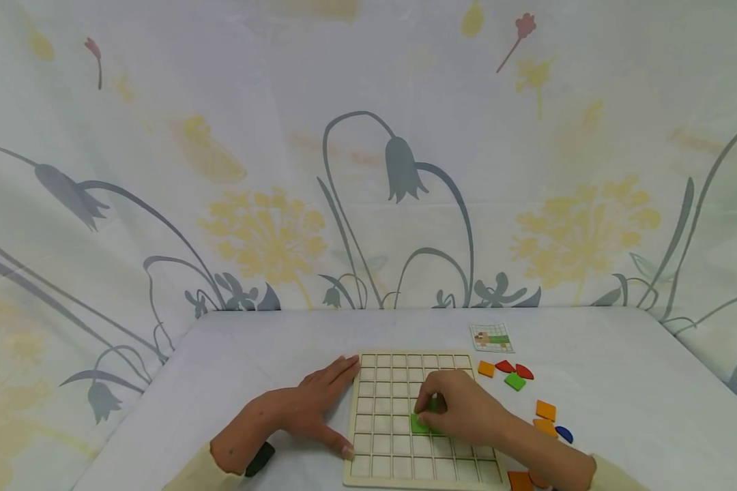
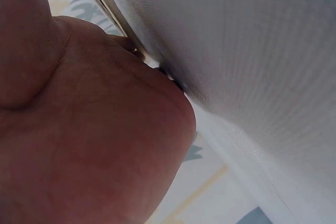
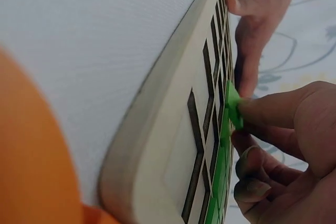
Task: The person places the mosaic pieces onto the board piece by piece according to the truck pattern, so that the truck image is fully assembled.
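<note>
A pale wooden grid board (image 1: 381,444) lies on the white-covered table. Over its middle, my right hand (image 1: 469,409) pinches a green square tile (image 3: 233,107) between thumb and fingers; the tile stands tilted at the grid in the right wrist view. A row of green tiles (image 3: 215,203) sits in the cells beside it, partly hidden by the hand in the head view. My left hand (image 1: 310,411) rests at the board's left edge, fingers extended and thumb spread, touching the rim. The left wrist view shows mostly its palm (image 2: 105,124).
Right of the board lie an orange square (image 1: 486,369), red pieces (image 1: 525,372), a green square (image 1: 515,382), more orange squares (image 1: 546,410) and a blue piece (image 1: 564,434). Behind them is a small picture card (image 1: 492,337). A dark object (image 1: 260,459) lies by the left wrist.
</note>
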### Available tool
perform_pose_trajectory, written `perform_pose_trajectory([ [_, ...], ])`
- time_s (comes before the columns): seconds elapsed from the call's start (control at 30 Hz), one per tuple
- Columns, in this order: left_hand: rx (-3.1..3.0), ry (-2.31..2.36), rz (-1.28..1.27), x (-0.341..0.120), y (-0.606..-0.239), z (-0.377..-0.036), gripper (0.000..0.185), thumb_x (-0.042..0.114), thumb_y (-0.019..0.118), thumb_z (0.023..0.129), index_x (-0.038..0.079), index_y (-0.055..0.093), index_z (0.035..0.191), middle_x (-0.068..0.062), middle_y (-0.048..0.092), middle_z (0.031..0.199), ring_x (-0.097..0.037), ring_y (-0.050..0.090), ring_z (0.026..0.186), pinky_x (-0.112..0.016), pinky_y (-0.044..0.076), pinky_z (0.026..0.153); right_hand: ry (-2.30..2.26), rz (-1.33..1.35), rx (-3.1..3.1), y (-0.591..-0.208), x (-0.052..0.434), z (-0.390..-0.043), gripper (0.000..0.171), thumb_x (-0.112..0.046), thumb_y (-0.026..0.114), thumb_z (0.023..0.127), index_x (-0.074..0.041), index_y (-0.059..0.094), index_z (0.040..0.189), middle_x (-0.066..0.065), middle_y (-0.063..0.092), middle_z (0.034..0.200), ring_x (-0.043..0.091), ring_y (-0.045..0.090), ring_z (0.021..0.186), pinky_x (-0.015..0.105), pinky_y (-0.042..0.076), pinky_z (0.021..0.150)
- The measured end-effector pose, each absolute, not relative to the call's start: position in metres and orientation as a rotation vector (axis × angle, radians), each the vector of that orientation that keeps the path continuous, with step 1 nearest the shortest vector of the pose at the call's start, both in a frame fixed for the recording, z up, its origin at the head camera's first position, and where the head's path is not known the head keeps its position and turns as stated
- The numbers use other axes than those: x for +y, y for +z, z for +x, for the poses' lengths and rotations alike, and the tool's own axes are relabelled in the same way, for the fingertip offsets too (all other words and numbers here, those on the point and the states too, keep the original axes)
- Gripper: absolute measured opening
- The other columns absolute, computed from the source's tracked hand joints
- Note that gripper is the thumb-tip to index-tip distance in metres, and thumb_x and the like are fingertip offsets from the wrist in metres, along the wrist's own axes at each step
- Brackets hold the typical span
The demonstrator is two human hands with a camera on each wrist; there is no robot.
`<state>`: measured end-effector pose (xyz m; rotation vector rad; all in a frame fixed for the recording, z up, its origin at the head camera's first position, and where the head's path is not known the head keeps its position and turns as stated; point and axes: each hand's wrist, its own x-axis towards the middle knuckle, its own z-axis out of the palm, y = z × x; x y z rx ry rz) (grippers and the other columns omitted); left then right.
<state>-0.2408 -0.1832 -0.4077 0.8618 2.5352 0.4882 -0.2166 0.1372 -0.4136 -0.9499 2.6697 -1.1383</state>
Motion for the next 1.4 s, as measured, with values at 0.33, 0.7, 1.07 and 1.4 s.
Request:
perform_pose_trajectory([
  [0.33,2.528,0.494,0.851,-0.183,-0.407,-0.241,0.128,0.060,0.087,0.082,0.018,0.006,0.173,0.003,-0.002,0.180,-0.023,-0.002,0.165,-0.059,0.017,0.129,-1.135,-0.963,2.674,-0.409,0.147,-0.214,0.008,-0.015,0.083,0.093,-0.022,0.080,0.096,-0.011,0.063,0.092,0.003,0.053,0.068,0.024,0.049,0.063],
  [0.7,2.539,0.487,0.853,-0.182,-0.406,-0.241,0.128,0.060,0.088,0.082,0.018,0.007,0.173,0.002,-0.002,0.180,-0.024,-0.001,0.165,-0.059,0.018,0.128,-1.073,-0.827,2.896,-0.405,0.218,-0.224,0.013,-0.006,0.079,0.094,-0.017,0.075,0.100,-0.008,0.068,0.093,0.004,0.053,0.071,0.025,0.049,0.062],
  [1.07,2.543,0.478,0.845,-0.182,-0.408,-0.241,0.128,0.060,0.087,0.082,0.017,0.007,0.173,0.002,-0.002,0.180,-0.023,-0.001,0.165,-0.058,0.017,0.129,-0.928,-0.521,2.972,-0.411,0.264,-0.235,0.012,-0.012,0.083,0.091,-0.013,0.074,0.099,-0.004,0.062,0.087,0.014,0.050,0.071,0.026,0.045,0.060],
  [1.4,2.542,0.481,0.851,-0.181,-0.406,-0.239,0.129,0.060,0.088,0.082,0.017,0.008,0.173,0.002,-0.001,0.180,-0.024,0.000,0.165,-0.059,0.018,0.128,-0.849,-0.391,2.996,-0.415,0.260,-0.240,0.022,-0.018,0.085,0.091,-0.007,0.068,0.098,0.000,0.059,0.084,0.017,0.052,0.076,0.027,0.045,0.065],
])
